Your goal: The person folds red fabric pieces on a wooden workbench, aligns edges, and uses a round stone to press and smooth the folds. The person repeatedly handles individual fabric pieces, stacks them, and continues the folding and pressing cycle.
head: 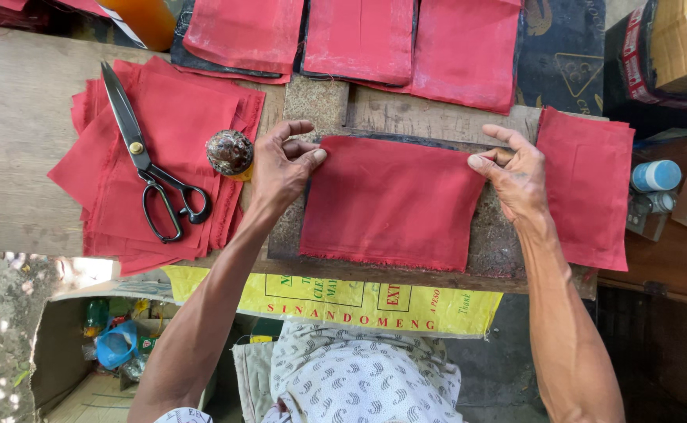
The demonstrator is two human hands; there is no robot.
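I see a red cloth piece (390,204) lying flat in the middle of the bench (14,157), its lower edge near the bench's front edge. My left hand (281,168) pinches the piece's upper left corner between thumb and fingers; my right hand (516,176) pinches the upper right corner the same way. Toward the bench's left end lies a stack of red cloth (155,157) with black scissors (151,168) on top and a round mottled weight (230,153) at its right edge. Another red piece (590,188) lies just beside my right hand, at the right end.
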